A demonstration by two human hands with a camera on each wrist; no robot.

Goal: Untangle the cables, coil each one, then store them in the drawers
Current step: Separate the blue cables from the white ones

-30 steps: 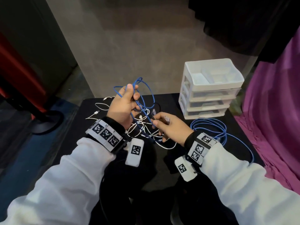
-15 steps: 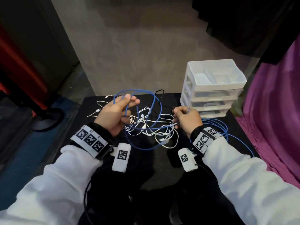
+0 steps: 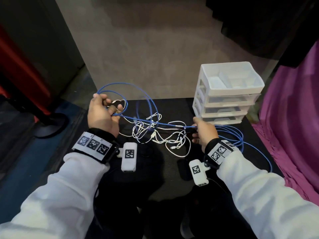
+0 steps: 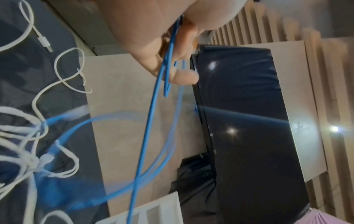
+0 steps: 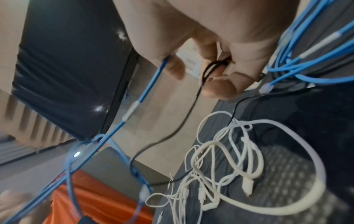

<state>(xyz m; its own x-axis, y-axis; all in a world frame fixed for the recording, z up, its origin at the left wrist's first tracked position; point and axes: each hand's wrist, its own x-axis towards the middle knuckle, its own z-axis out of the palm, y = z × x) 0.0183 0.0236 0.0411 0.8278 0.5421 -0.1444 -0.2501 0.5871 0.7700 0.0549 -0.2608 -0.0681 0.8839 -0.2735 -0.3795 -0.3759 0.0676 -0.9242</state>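
Note:
A long blue cable loops above the black table. My left hand grips several of its loops at the table's left. A taut blue strand runs from there to my right hand, which pinches it and also a thin black cable. Tangled white cables lie on the table between my hands. More blue coils lie by my right wrist. A white three-drawer unit stands at the back right, its drawers pushed in.
A purple cloth hangs along the table's right edge. A red and dark stand with a round base stands on the floor at the left. A grey wall rises behind the table. White sensor boxes hang under both wrists.
My hands have drawn apart, the left going left and up and the right going right. The blue strand between them has pulled taut above the white tangle.

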